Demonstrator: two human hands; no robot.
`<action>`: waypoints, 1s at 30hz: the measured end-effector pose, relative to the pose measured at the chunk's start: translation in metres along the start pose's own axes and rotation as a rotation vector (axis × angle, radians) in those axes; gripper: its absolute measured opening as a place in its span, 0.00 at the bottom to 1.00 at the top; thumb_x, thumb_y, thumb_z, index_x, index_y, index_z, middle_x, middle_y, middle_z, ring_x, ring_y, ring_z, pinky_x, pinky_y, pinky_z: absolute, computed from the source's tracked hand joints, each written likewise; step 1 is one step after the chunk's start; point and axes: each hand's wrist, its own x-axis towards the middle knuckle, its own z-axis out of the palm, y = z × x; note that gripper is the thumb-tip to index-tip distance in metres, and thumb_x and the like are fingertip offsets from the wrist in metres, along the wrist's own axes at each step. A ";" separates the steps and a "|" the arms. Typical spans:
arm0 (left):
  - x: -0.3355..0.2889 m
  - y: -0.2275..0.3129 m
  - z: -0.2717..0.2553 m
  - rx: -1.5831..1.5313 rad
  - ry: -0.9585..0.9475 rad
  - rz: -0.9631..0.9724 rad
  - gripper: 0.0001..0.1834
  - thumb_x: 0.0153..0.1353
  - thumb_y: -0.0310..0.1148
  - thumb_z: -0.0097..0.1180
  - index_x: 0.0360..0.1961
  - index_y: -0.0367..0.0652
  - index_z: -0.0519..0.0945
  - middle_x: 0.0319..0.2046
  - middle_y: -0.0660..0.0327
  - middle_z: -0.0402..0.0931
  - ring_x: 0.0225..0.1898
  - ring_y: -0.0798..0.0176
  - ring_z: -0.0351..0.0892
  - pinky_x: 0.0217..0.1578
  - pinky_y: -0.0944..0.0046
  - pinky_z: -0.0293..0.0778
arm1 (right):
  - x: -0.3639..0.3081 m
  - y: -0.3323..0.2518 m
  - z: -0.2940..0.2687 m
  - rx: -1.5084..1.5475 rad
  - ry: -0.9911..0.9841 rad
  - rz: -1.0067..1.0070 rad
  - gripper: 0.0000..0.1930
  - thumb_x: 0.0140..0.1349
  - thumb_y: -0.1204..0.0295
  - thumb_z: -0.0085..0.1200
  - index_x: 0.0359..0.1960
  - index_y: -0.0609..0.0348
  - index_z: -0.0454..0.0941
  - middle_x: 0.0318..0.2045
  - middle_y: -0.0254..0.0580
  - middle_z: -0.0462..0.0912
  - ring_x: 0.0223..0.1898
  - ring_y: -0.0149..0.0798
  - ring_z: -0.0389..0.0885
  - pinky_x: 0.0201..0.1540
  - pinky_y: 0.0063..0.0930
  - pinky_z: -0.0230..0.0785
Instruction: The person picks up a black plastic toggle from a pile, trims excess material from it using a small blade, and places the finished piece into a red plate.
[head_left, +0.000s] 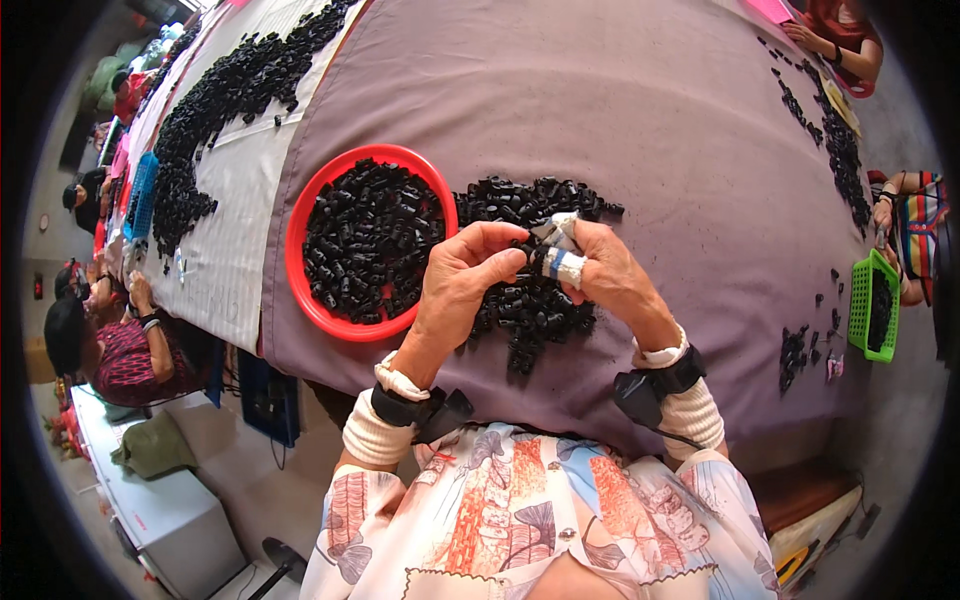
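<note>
Above the pile, both of my hands meet over one small black plastic part (533, 252), mostly hidden by fingers. Thumb and forefinger of my left hand (462, 275) pinch it from the left. My right hand (612, 275), with white cloth wraps on its fingers, closes on it from the other side. Beneath and around them, a loose pile of black plastic parts (530, 320) spreads over the mauve tablecloth (690, 130). Just left of my left hand stands a round red basin (365, 332), filled with similar black parts.
Long heaps of black parts (230, 100) cover a pale table at left, beside a blue basket (143, 195) and a seated person (130, 355). At right, scattered parts (845, 150) lie near a green basket (858, 305) and a person in striped clothing (920, 225).
</note>
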 end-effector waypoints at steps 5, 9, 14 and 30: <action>-0.006 -0.006 0.000 -0.315 0.008 -0.069 0.12 0.58 0.25 0.54 0.43 0.37 0.76 0.31 0.65 0.76 0.31 0.74 0.74 0.35 0.73 0.72 | -0.001 -0.006 0.011 -0.081 -0.054 -0.021 0.08 0.56 0.70 0.50 0.35 0.60 0.73 0.16 0.30 0.68 0.14 0.24 0.66 0.16 0.21 0.58; -0.007 -0.015 -0.001 -0.468 -0.009 -0.092 0.13 0.59 0.24 0.52 0.46 0.34 0.73 0.37 0.58 0.77 0.33 0.69 0.75 0.35 0.69 0.74 | -0.005 -0.007 0.013 -0.066 -0.015 0.012 0.08 0.55 0.72 0.51 0.35 0.60 0.74 0.17 0.30 0.69 0.15 0.23 0.66 0.16 0.20 0.59; -0.011 -0.011 -0.001 -0.470 -0.008 -0.124 0.12 0.59 0.25 0.52 0.44 0.35 0.74 0.37 0.60 0.76 0.34 0.70 0.75 0.35 0.68 0.75 | -0.003 -0.001 0.014 -0.054 -0.030 -0.051 0.08 0.55 0.72 0.52 0.36 0.61 0.74 0.17 0.29 0.70 0.15 0.23 0.66 0.16 0.19 0.59; -0.003 -0.006 0.001 -0.732 -0.035 -0.191 0.13 0.61 0.25 0.48 0.47 0.36 0.72 0.38 0.58 0.76 0.40 0.66 0.77 0.43 0.66 0.75 | -0.002 0.002 0.006 -0.014 -0.005 -0.083 0.10 0.52 0.69 0.56 0.30 0.62 0.72 0.16 0.30 0.69 0.14 0.23 0.65 0.16 0.20 0.57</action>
